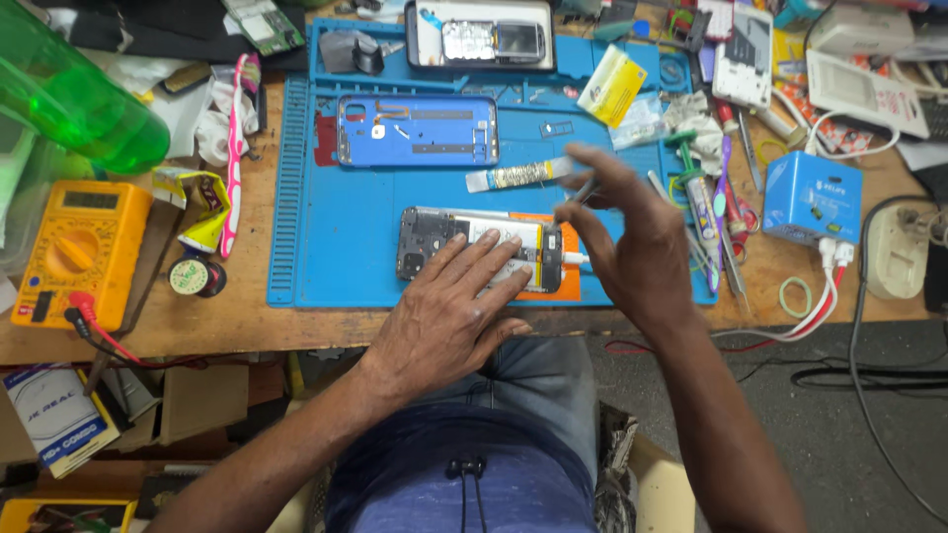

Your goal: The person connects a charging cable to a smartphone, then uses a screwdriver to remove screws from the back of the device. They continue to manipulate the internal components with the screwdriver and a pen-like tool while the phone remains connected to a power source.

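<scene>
An opened phone (434,240) lies on a blue work mat (326,237), its insides up and a white cable plugged into its right end. My left hand (449,316) rests flat on the phone, fingers spread over its middle. Just right of the phone hovers my right hand (632,242), pinching thin metal tweezers (585,190) between thumb and fingers. A blue phone back cover (417,130) lies farther back on the mat. A small glue tube (513,176) lies between the cover and the phone.
A yellow multimeter (74,247) with red leads sits at the left, beside a solder spool (195,276) and a green bottle (69,89). Another dismantled phone (481,39) is at the back. Tools, syringes and a blue box (812,197) crowd the right side.
</scene>
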